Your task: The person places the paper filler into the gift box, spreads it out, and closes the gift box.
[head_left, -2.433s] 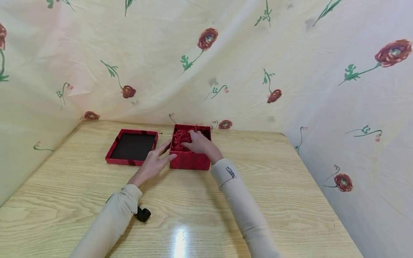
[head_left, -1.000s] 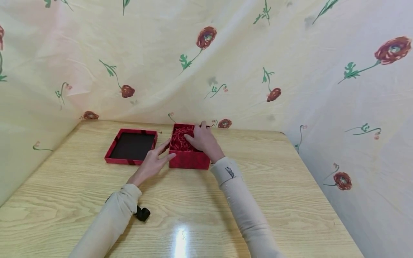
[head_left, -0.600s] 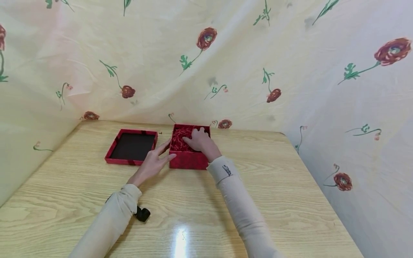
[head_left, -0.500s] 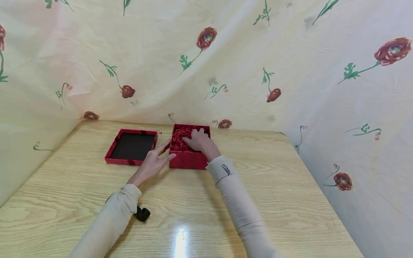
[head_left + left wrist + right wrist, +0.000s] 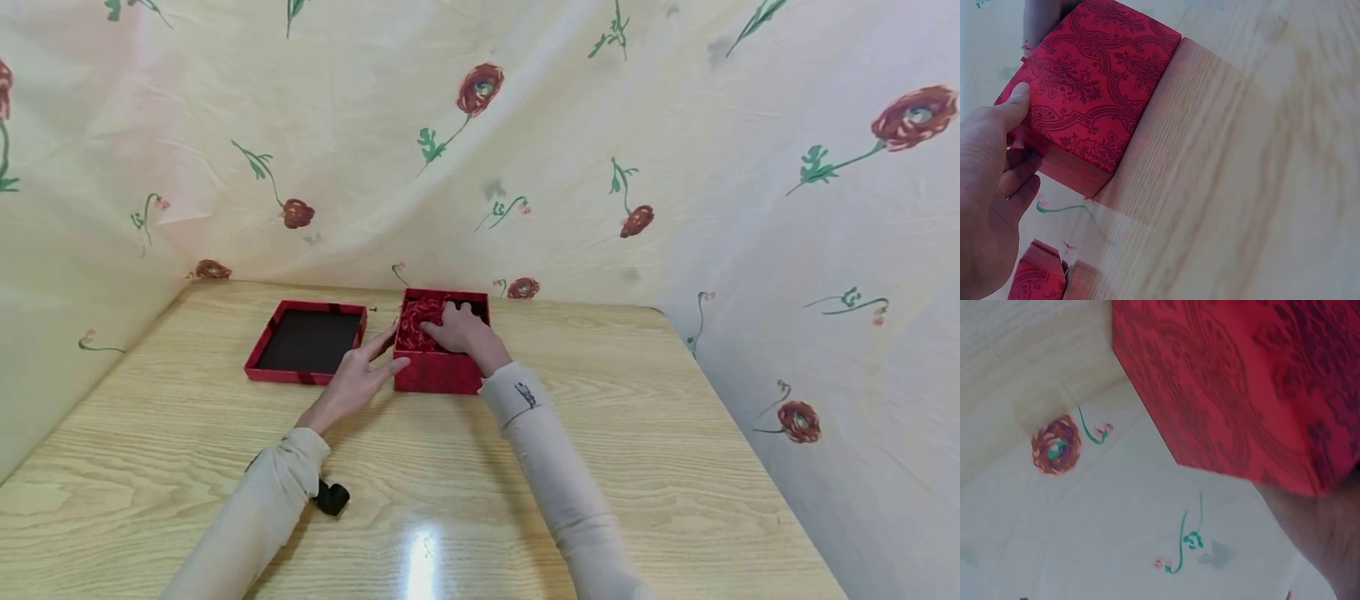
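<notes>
An uncovered red box (image 5: 435,373) with a dark floral pattern stands at the back middle of the table, holding red shredded paper (image 5: 415,323). My left hand (image 5: 358,379) grips its front left corner, thumb on the front face and fingers along the left side. The left wrist view shows this thumb on the patterned face of the box (image 5: 1097,81). My right hand (image 5: 465,333) reaches over the front rim into the box, thumb on the shredded paper; its fingertips are hidden inside. In the right wrist view the box (image 5: 1229,387) covers most of that hand.
Left of the box lies its red lid (image 5: 251,358), black inside facing up. A tiny dark bit (image 5: 373,309) lies behind the two on the wooden table (image 5: 637,433). A flowered curtain (image 5: 360,150) hangs close behind the box. A black piece (image 5: 332,497) shows beside the left cuff.
My right hand went from the box's middle to its right side, then back slightly left. Shredded paper now sits further left, with a dark gap at the back right. My left hand stays put.
</notes>
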Available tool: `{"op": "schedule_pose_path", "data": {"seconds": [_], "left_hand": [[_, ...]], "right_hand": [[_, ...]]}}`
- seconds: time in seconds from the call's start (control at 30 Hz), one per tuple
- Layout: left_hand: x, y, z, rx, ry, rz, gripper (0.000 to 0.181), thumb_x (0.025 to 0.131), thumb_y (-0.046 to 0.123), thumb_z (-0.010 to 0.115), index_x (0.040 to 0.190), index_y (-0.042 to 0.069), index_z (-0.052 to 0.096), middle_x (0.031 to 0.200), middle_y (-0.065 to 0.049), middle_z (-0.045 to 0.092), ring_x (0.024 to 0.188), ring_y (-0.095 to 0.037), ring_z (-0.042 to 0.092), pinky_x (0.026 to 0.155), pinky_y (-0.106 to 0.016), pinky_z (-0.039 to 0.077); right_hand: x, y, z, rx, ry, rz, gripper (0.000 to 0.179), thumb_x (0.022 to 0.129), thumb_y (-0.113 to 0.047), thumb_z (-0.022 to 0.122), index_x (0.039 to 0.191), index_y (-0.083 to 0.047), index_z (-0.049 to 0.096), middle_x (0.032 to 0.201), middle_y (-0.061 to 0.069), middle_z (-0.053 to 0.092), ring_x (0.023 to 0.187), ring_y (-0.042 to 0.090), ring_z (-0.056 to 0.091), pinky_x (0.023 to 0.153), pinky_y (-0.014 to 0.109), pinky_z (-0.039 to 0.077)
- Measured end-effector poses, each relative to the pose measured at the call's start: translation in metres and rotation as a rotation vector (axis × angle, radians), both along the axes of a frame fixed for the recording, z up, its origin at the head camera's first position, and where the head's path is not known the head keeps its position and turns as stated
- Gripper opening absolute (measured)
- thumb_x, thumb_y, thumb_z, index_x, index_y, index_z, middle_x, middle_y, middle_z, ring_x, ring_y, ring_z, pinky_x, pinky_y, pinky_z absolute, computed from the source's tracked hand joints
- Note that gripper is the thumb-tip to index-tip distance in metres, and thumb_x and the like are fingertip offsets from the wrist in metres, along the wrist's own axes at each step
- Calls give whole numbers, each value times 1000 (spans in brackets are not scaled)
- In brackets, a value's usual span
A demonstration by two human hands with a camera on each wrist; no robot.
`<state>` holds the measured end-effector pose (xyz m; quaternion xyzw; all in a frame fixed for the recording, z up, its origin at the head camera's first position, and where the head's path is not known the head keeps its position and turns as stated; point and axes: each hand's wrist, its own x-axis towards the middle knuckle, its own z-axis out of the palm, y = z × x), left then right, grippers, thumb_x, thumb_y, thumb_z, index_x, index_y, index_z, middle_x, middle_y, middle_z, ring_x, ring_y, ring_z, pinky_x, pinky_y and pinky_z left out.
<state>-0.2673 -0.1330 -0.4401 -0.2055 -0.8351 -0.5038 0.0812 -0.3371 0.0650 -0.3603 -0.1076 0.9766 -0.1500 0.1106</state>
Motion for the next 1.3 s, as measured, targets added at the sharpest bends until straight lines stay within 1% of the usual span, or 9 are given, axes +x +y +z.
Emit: {"op": "schedule_pose_path", "data": {"seconds": [0.23, 0.43, 0.57, 0.9, 1.0, 1.07, 1.13, 1.23, 1.3], "left_hand": [[0, 0, 1, 10, -5, -1, 69, 103, 28, 68, 161, 8, 37, 161, -21, 37, 144, -39, 41, 111, -61, 38], [-1, 0, 0, 20, -10, -4, 68, 103, 28, 67, 161, 9, 37, 158, -21, 42, 135, -39, 52, 107, -59, 43], [-1, 0, 0, 27, -6, -6, 67, 104, 28, 67, 161, 10, 38, 156, -21, 44, 134, -39, 53, 105, -58, 44], [-1, 0, 1, 11, -7, -3, 69, 103, 31, 67, 162, 12, 37, 162, -20, 36, 144, -38, 40, 111, -60, 38], [-1, 0, 2, 15, -13, -1, 69, 103, 30, 67, 162, 12, 36, 142, -27, 56, 113, -43, 64, 108, -58, 42], [0, 0, 2, 14, -13, 2, 69, 103, 30, 67, 162, 12, 36, 139, -27, 57, 112, -43, 64, 107, -57, 43], [1, 0, 2, 14, -17, -1, 69, 104, 30, 67, 162, 12, 36, 141, -26, 57, 115, -42, 64, 108, -57, 42], [0, 1, 1, 10, -8, -1, 68, 104, 31, 67, 162, 12, 37, 161, -18, 37, 145, -35, 39, 112, -58, 38], [0, 1, 1, 11, -8, -1, 68, 104, 30, 67, 162, 11, 38, 162, -18, 36, 137, -35, 50, 111, -58, 39]], "right_hand": [[12, 2, 16, 2, 161, 89, 73, 107, -46, 53, 160, -1, 31, 158, 25, 37, 141, 43, 43, 111, 57, 40], [22, 3, 23, 0, 236, 293, 64, 107, -39, 59, 161, -11, 38, 161, 17, 37, 148, 40, 32, 117, 58, 32], [20, 2, 19, 39, 214, 386, 57, 108, -34, 57, 160, -15, 42, 164, 13, 36, 153, 39, 24, 122, 57, 20], [0, 7, -1, -13, 70, 414, 53, 110, -28, 52, 161, -17, 40, 167, 11, 31, 154, 38, 21, 122, 59, 16], [-5, 7, -1, -22, 46, 431, 53, 110, -27, 52, 161, -14, 41, 166, 13, 33, 154, 35, 24, 123, 55, 17], [-8, 8, -1, -24, 29, 433, 53, 110, -26, 52, 160, -13, 41, 164, 14, 35, 153, 33, 27, 123, 52, 20], [-11, 8, -2, -25, 7, 423, 53, 110, -26, 51, 160, -11, 41, 164, 14, 37, 152, 32, 29, 122, 49, 23], [-14, 9, -4, -35, -40, 393, 54, 111, -28, 50, 161, -10, 39, 163, 14, 37, 152, 32, 30, 122, 48, 25], [-15, 10, -6, -37, -59, 376, 55, 111, -29, 49, 161, -11, 38, 164, 13, 37, 152, 33, 28, 122, 49, 24]]}}
